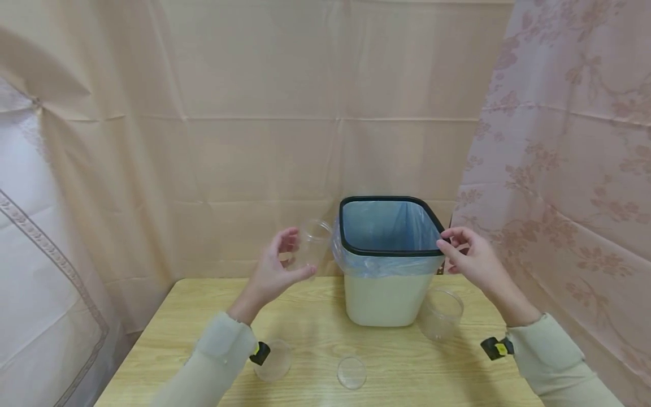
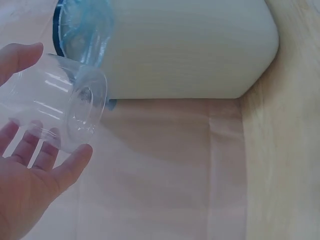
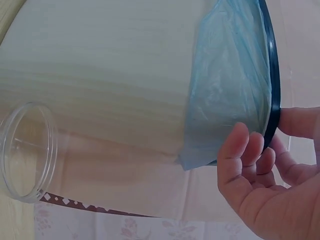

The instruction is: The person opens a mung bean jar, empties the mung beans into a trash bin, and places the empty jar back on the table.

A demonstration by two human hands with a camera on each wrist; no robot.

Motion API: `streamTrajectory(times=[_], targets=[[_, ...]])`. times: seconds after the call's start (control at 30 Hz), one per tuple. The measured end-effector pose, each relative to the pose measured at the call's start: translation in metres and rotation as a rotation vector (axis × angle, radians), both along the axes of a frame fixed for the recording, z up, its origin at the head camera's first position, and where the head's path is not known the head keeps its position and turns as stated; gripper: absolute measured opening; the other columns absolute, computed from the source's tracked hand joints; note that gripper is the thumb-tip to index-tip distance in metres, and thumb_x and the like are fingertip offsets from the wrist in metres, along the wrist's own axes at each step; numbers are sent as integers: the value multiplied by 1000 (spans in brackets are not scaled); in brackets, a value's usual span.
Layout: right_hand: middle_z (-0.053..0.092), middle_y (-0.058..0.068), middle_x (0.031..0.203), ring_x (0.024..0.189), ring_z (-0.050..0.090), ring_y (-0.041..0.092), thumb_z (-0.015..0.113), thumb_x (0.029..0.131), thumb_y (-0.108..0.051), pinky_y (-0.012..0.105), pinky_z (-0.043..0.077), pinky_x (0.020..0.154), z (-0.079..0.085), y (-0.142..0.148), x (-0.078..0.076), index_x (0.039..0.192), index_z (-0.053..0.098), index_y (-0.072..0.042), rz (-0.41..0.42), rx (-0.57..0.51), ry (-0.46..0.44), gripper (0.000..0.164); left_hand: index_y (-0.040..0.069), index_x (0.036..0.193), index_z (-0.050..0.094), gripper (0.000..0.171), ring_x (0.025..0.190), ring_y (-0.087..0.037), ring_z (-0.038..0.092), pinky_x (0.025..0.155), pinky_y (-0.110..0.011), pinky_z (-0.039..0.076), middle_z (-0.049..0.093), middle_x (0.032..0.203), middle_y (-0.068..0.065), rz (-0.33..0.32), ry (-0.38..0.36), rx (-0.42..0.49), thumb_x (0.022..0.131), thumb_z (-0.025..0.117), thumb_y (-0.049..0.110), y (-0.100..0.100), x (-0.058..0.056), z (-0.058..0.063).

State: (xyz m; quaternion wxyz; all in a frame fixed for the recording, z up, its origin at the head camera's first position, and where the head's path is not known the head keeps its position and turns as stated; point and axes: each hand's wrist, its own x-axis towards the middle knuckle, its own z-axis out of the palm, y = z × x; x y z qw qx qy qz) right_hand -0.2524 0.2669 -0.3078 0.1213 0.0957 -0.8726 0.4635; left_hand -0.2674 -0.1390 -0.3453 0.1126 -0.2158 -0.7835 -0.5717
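My left hand [image 1: 274,267] holds a clear plastic jar [image 2: 50,95] in the air, just left of the trash bin [image 1: 383,302]. Its thumb lies on one side of the jar and its fingers on the other. The bin is cream-coloured, with a blue plastic bag [image 3: 227,85] inside, folded over the edge under a black rim ring [image 1: 391,253]. At the right corner of that rim, my right hand [image 1: 475,260] pinches the ring between thumb and fingers. A second clear jar [image 1: 441,316] stands on the table by the bin's right side.
Two clear round discs, probably lids, lie near the front of the wooden table [image 1: 203,316]: a larger disc [image 1: 274,362] by the left sleeve and a smaller disc [image 1: 351,373] near the middle. Beige cloth [image 1: 254,141] hangs behind, and flowered cloth [image 1: 569,169] hangs at right.
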Motion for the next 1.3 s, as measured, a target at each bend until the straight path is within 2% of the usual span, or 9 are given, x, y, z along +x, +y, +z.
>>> streamTrajectory(times=[0.07,0.27,0.43,0.67,0.8,0.97,1.13,1.2,1.3], targets=[[43,14,101,75,55,20,60,103,-30,27,59,65,-1,1,0,131,50,5,-1,-3,-17,46,8,150,42,87,123,-32,51,102,-56,46,54,133,-15,3,-7,-2,77,90,18,0,0,-6],[43,13,100,74,54,19,60,103,-33,27,59,66,-2,2,-1,132,49,4,5,-10,-43,48,9,144,51,78,121,-32,50,102,-55,47,53,132,-10,12,-60,10,77,90,21,-4,-1,-23],[42,13,100,74,55,21,59,104,-32,28,59,65,-3,2,-2,133,47,5,27,-29,-48,48,7,143,51,76,121,-32,50,102,-54,47,52,134,-11,26,-85,30,79,89,22,-8,-2,-36],[44,16,103,71,54,16,57,105,-33,28,59,64,-6,3,-3,142,38,6,16,-43,-55,57,8,144,50,77,125,-33,50,106,-57,42,52,136,-14,34,-117,27,79,89,22,-12,-3,-48],[47,17,100,69,56,17,57,104,-33,30,59,63,-6,3,-4,148,28,4,9,-61,-57,65,10,144,51,77,124,-34,52,106,-58,41,55,130,-10,48,-122,6,78,90,22,-13,-2,-55],[48,18,101,68,57,19,57,105,-35,31,59,63,-7,3,-4,150,26,4,7,-63,-72,67,11,142,53,75,122,-33,54,107,-57,41,57,124,-10,58,-140,-16,78,90,22,-13,-2,-66],[48,21,105,69,58,20,55,105,-38,31,59,64,-8,3,-4,151,26,5,6,-70,-97,69,8,139,55,71,124,-33,55,109,-54,40,57,135,-10,56,-147,-44,78,90,20,-14,-2,-75],[49,23,106,68,58,20,55,105,-38,31,59,65,-9,3,-5,151,25,5,8,-75,-102,70,5,138,55,71,126,-35,55,109,-55,40,55,141,-11,56,-153,-51,78,90,20,-14,-2,-79],[50,25,107,66,58,17,55,105,-38,31,59,64,-10,3,-5,152,25,5,13,-84,-107,71,6,140,54,72,128,-37,55,107,-59,40,55,140,-12,58,-181,-59,78,89,20,-14,-2,-85]])
